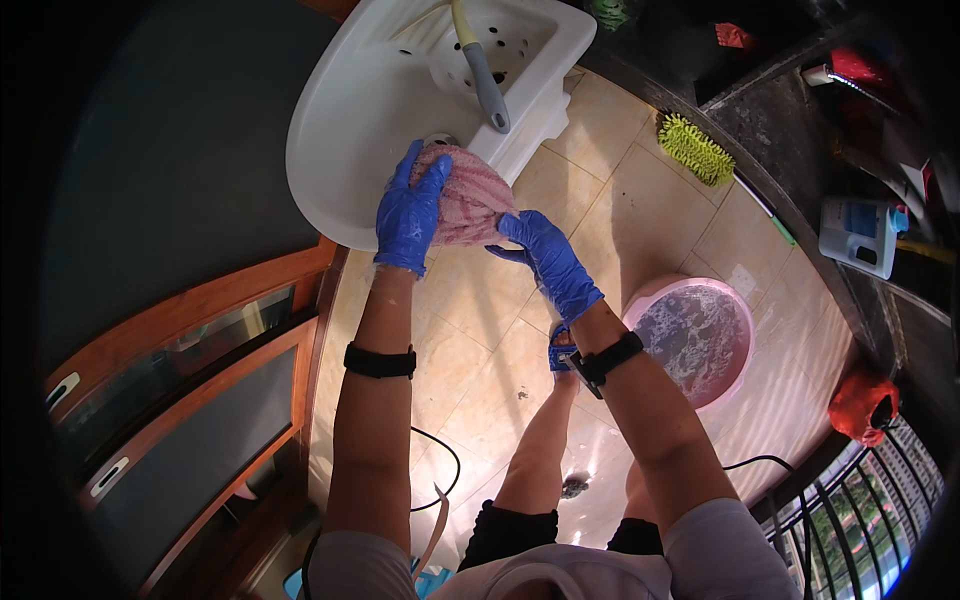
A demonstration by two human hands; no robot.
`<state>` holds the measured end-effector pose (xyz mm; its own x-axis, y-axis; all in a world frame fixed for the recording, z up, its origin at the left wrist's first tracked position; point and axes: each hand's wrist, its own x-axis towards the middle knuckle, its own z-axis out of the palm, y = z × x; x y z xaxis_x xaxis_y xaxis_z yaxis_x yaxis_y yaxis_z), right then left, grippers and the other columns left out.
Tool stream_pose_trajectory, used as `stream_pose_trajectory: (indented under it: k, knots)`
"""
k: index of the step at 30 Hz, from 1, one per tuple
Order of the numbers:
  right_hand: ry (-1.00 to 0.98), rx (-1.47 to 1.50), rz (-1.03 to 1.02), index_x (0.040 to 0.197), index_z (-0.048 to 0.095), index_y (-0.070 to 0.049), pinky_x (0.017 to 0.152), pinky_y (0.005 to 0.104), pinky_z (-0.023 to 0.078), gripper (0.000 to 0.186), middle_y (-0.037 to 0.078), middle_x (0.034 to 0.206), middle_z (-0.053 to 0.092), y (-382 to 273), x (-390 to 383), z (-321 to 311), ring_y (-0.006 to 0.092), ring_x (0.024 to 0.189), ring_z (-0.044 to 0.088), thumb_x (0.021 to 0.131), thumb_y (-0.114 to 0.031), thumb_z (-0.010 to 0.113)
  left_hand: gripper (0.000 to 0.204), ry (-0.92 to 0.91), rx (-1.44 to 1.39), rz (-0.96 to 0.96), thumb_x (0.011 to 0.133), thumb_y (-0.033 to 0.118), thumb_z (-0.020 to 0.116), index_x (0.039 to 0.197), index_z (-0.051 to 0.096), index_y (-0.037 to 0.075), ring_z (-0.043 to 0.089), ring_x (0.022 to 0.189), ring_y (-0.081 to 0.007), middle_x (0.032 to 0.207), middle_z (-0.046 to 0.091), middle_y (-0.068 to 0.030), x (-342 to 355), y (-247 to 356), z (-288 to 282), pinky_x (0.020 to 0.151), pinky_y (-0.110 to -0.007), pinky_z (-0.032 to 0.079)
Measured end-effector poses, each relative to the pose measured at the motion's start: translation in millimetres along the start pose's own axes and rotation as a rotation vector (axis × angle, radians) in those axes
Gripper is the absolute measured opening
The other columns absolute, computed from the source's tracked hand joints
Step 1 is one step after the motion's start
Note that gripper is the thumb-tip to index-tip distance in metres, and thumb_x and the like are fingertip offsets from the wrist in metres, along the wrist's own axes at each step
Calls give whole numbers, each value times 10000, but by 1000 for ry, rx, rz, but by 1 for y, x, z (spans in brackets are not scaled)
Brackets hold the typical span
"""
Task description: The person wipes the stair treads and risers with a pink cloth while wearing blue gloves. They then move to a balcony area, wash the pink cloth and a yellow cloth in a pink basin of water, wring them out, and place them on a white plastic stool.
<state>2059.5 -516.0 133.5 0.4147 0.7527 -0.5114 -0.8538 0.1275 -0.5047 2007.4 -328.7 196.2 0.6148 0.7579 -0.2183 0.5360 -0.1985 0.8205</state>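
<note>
A pink striped cloth (468, 200), fluffy like a towel, is bunched up between my hands at the near edge of a white washbasin (335, 175). My left hand (408, 212), in a blue rubber glove, grips its left side with fingers and thumb over the fabric. At the cloth's right edge is my right hand (550, 262), gloved the same way, its fingertips holding the border. The thumb stands slightly off below. Behind the cloth, a grey-handled brush (484, 90) lies across the basin's right part.
On the tiled floor to the right stands a pink tub (745, 355) of foamy water. A green chenille mop (695, 150) leans by the dark shelving, near a white-blue jug (860, 237). Wood-framed cabinet doors (200, 390) line the left; a railing (850, 520) runs lower right.
</note>
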Motion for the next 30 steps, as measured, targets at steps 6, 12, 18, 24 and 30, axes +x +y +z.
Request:
stream_pose_trajectory:
  k: [6,12,18,24,30]
  knots:
    - [376,-76,193,1110,606,-19,853,363,511,379,91,1076,657,69,-74,-126,187,991,630,855,-282,703,631,36,212,23,885,465,632,1347,513,53,526,1208,-318,1287,568,-194,7,9,0,1017,-371,400]
    - [739,-527,537,991,653,-72,773,323,509,258,50,928,656,119,-178,-273,149,849,625,911,-314,614,659,240,319,398,894,340,665,1427,403,54,469,1261,-321,1343,478,-186,-26,16,20,1060,-397,373]
    - [875,-1278,553,1198,629,-65,924,405,467,490,189,1182,632,103,-228,-375,361,1083,600,809,-363,628,620,141,385,346,932,314,612,1435,378,37,424,1312,-315,1427,398,-211,-18,15,4,1087,-386,349]
    - [945,-1113,155,1437,375,-29,1011,418,414,828,244,1303,543,71,-217,-441,378,1199,532,764,-382,705,608,109,291,477,973,312,546,1429,343,-34,365,1355,-277,1491,331,-196,-17,1,-31,1105,-375,313]
    - [549,-1276,490,1196,624,-64,990,424,434,608,218,1250,585,105,-188,-431,381,1175,540,738,-454,709,539,113,492,748,1000,254,485,1439,332,-19,306,1385,-286,1497,325,-179,-143,3,23,1136,-412,253]
